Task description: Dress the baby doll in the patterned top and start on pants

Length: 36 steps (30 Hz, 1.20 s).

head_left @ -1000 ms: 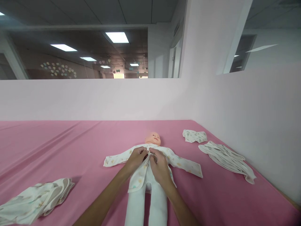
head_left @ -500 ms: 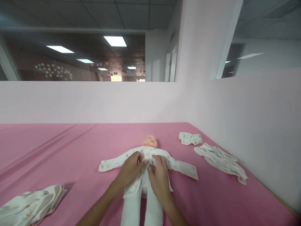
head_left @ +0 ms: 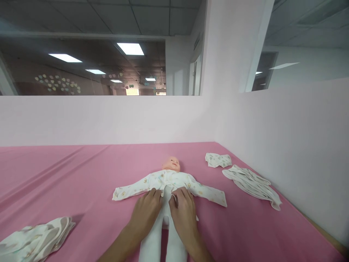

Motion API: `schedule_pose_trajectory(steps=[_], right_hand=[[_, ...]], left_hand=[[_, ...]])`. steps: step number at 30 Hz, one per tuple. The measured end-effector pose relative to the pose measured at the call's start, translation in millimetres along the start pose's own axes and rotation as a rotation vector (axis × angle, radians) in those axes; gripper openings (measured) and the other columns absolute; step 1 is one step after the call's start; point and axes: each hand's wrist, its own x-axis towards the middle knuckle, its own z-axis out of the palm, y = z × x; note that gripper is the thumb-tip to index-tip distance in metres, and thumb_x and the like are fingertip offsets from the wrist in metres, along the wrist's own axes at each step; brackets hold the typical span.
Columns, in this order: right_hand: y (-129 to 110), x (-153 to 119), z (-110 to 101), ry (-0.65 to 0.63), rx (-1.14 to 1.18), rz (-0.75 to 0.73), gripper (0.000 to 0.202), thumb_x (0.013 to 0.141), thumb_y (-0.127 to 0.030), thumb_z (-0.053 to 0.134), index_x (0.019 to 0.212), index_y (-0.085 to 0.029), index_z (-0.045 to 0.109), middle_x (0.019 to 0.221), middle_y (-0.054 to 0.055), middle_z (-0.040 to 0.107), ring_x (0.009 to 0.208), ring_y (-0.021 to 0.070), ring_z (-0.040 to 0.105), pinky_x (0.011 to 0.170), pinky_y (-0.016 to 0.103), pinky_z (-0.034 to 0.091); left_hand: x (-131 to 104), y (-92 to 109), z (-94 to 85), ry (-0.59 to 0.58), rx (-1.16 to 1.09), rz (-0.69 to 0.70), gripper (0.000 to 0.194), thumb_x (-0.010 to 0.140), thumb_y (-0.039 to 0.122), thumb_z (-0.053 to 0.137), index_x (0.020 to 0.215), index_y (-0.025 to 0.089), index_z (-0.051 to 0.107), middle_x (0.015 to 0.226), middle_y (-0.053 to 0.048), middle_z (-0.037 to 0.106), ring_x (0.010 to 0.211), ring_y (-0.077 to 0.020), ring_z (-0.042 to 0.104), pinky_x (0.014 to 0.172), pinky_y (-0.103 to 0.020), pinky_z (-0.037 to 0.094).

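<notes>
A baby doll (head_left: 172, 163) lies on its back in the middle, its head toward the wall. It wears a white patterned baby jacket (head_left: 178, 178) with both sleeves spread out sideways, and white leggings (head_left: 151, 244). My left hand (head_left: 147, 209) is closed on the jacket's front edge at the doll's belly. Across a narrow gap, my right hand (head_left: 184, 211) pinches the opposite front edge. Between the two hands the jacket parts and white cloth shows beneath. My fingertips are partly hidden behind the backs of my hands.
Pink sheeting (head_left: 68, 182) covers the surface, bounded by white walls at the back and right. Folded patterned clothes (head_left: 35, 238) lie at the lower left. A small folded patterned cloth (head_left: 218, 160) and a crumpled white garment (head_left: 252, 185) lie along the right wall.
My left hand has moved down from the jacket's chest to its front edge at the belly. My right hand has shifted slightly down. The view has turned a little to the right.
</notes>
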Motion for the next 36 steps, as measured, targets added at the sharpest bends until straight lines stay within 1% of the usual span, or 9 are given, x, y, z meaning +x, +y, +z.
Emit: schedule_pose_trajectory(steps=[2, 5, 8, 10, 15, 19, 26, 30, 36], right_hand=[[-1.5, 1.5, -3.1, 0.002, 0.179, 0.063, 0.017, 0.086, -0.015, 0.045, 0.085, -0.022, 0.061, 0.092, 0.004, 0.066, 0.089, 0.022, 0.059, 0.084, 0.035, 0.043], [-5.3, 2.6, -5.6, 0.013, 0.396, 0.166, 0.019, 0.089, -0.024, 0.046, 0.097, -0.022, 0.063, 0.101, 0.004, 0.068, 0.095, 0.0203, 0.061, 0.086, 0.031, 0.045], [-9.4, 3.1, -4.2, -0.01, 0.474, 0.241, 0.021, 0.09, -0.031, 0.046, 0.094, -0.021, 0.065, 0.094, 0.003, 0.07, 0.086, 0.0193, 0.062, 0.078, 0.03, 0.047], [-11.7, 3.1, -2.4, -0.028, 0.499, 0.26, 0.022, 0.091, -0.033, 0.047, 0.092, -0.021, 0.065, 0.091, 0.002, 0.07, 0.083, 0.0186, 0.062, 0.076, 0.029, 0.047], [-14.6, 2.6, -0.8, -0.023, 0.556, 0.227, 0.02, 0.089, -0.028, 0.049, 0.095, -0.022, 0.067, 0.1, 0.002, 0.07, 0.096, 0.0183, 0.062, 0.086, 0.029, 0.047], [-15.3, 2.3, -2.0, 0.008, 0.573, 0.203, 0.017, 0.086, -0.024, 0.052, 0.092, -0.022, 0.068, 0.103, 0.004, 0.07, 0.098, 0.0186, 0.063, 0.088, 0.029, 0.047], [-17.4, -0.8, -3.1, -0.022, 0.591, 0.267, 0.02, 0.088, -0.029, 0.053, 0.098, -0.023, 0.07, 0.101, 0.003, 0.071, 0.097, 0.0189, 0.064, 0.088, 0.031, 0.049], [-18.5, -3.7, -1.5, -0.022, 0.564, 0.201, 0.02, 0.089, -0.026, 0.052, 0.096, -0.023, 0.07, 0.104, 0.003, 0.071, 0.098, 0.0186, 0.064, 0.09, 0.032, 0.049], [-21.8, -12.1, 0.6, -0.012, 0.468, 0.088, 0.023, 0.091, -0.022, 0.046, 0.091, -0.023, 0.069, 0.119, 0.005, 0.065, 0.114, 0.0194, 0.059, 0.1, 0.035, 0.045]], left_hand=[[5.2, -3.3, 2.2, -0.012, 0.019, 0.031, 0.025, 0.088, 0.01, 0.037, 0.08, 0.02, 0.058, 0.082, -0.005, 0.063, 0.075, -0.021, 0.057, 0.06, -0.029, 0.033], [11.0, -6.4, 4.2, 0.008, -0.035, 0.011, 0.024, 0.092, 0.015, 0.036, 0.085, 0.021, 0.058, 0.083, -0.005, 0.064, 0.074, -0.0197, 0.059, 0.061, -0.029, 0.035], [13.1, -6.9, 6.6, 0.063, -0.125, 0.015, 0.024, 0.094, 0.019, 0.035, 0.089, 0.021, 0.058, 0.087, -0.005, 0.065, 0.077, -0.0192, 0.06, 0.064, -0.028, 0.038], [12.8, -6.0, 9.0, 0.102, -0.178, 0.022, 0.025, 0.096, 0.021, 0.033, 0.092, 0.022, 0.058, 0.088, -0.004, 0.065, 0.079, -0.0194, 0.061, 0.065, -0.028, 0.039], [11.5, -3.5, 16.5, 0.162, -0.271, 0.021, 0.027, 0.098, 0.022, 0.03, 0.092, 0.021, 0.057, 0.086, -0.003, 0.065, 0.078, -0.0198, 0.06, 0.068, -0.032, 0.041], [11.5, -2.8, 21.0, 0.198, -0.289, 0.035, 0.024, 0.098, 0.022, 0.033, 0.089, 0.021, 0.055, 0.082, -0.002, 0.063, 0.074, -0.0192, 0.058, 0.066, -0.032, 0.041], [10.4, -2.6, 23.6, 0.249, -0.284, 0.067, 0.019, 0.096, 0.02, 0.038, 0.084, 0.02, 0.053, 0.077, -0.001, 0.06, 0.069, -0.0178, 0.056, 0.062, -0.03, 0.038], [10.1, -2.6, 23.8, 0.257, -0.264, 0.074, 0.018, 0.095, 0.016, 0.039, 0.082, 0.02, 0.052, 0.076, -0.001, 0.059, 0.067, -0.0175, 0.054, 0.061, -0.029, 0.036], [8.8, -2.0, 25.0, 0.226, -0.253, 0.054, 0.018, 0.088, 0.007, 0.037, 0.079, 0.019, 0.049, 0.073, -0.002, 0.057, 0.066, -0.0176, 0.049, 0.06, -0.029, 0.032]])
